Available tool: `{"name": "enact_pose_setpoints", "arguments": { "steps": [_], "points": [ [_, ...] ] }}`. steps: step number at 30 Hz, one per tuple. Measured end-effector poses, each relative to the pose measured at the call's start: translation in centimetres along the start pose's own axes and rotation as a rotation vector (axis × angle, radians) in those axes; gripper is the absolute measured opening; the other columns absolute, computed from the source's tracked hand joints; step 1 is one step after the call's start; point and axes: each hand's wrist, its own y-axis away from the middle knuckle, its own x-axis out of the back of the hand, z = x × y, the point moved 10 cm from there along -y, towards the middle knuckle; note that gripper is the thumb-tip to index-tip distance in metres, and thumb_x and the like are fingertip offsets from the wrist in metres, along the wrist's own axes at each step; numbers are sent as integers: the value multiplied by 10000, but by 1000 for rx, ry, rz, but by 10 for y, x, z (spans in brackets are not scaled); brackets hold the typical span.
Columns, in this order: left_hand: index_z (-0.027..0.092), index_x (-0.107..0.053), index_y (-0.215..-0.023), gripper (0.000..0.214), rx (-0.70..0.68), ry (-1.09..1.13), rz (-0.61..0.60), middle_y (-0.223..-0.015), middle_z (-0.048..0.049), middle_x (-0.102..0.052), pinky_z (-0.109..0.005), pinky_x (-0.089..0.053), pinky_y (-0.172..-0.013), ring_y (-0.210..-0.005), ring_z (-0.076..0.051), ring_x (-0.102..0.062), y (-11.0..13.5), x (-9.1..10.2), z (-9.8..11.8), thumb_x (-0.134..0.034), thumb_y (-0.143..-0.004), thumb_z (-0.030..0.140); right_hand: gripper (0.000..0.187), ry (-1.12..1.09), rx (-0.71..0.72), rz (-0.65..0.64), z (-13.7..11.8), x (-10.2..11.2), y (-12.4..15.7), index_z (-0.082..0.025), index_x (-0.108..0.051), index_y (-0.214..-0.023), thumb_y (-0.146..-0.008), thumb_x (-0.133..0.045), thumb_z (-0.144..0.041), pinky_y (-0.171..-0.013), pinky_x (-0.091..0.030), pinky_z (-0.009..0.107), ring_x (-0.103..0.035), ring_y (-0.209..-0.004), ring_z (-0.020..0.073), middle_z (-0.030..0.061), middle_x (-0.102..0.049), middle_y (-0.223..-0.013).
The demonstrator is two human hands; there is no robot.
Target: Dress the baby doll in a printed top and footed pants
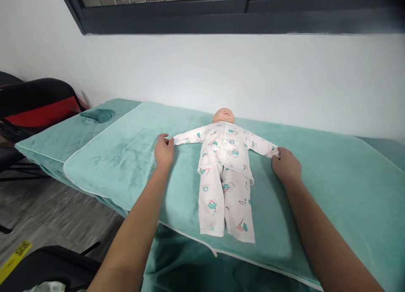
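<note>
A baby doll [224, 115] lies on its back on a teal towel [126, 157] spread over a padded bed [50, 142] that stands against a white wall [221, 73]. The doll wears a white printed top [226, 146] and matching white trousers [226, 203], with both sleeves stretched straight out to the sides and the trouser legs pointing toward the person.

The left hand [163, 151] rests at the end of the doll's sleeve on that side. Its fingers [165, 137] are curled loosely and its thumb meets the cuff [176, 140], so the hand appears to pinch the cuff's edge against the towel, though the exact grip is partly hidden by the back of the hand.

The right hand [286, 165] sits at the end of the other sleeve. Its fingers are bent and closed on that cuff [274, 151], the thumb lying along the fabric, and the heel of the hand presses on the towel.

Both forearms reach in from the near edge, one on each side of the trousers and clear of them.

A black and red chair [38, 106] stands beyond the left end of the bed, and a dark window frame [221, 18] runs along the top of the wall.
</note>
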Motion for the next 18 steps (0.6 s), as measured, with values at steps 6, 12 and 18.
{"name": "enact_pose_setpoints", "arguments": {
  "steps": [6, 12, 18],
  "points": [
    [123, -539, -1297, 411, -66, -48, 64, -1126, -129, -654, -343, -488, -908, -1036, -230, -632, 1, 5, 2, -468, -901, 208, 434, -83, 60, 116, -3, 11, 1, -120, -612, -1270, -896, -439, -257, -1003, -441, 458, -578, -1188, 331, 219, -627, -1273],
    [243, -615, -1291, 542, -272, -239, -135, -1434, -92, -566, -412, -423, -1059, -1279, -268, -558, 17, -18, 22, -452, -813, 45, 397, -257, 184, 217, -19, 27, 36, -137, -609, -1210, -860, -465, -258, -1131, -375, 486, -506, -1319, 307, 188, -593, -1361],
    [168, -608, -1284, 490, -169, -151, -79, -1286, -156, -633, -435, -452, -1041, -1213, -298, -596, 37, 5, 20, -439, -834, 74, 334, -561, 196, 164, -32, 52, 138, -216, -614, -1201, -905, -545, -353, -998, -502, 462, -594, -1198, 274, 121, -635, -1286]
  ]
}}
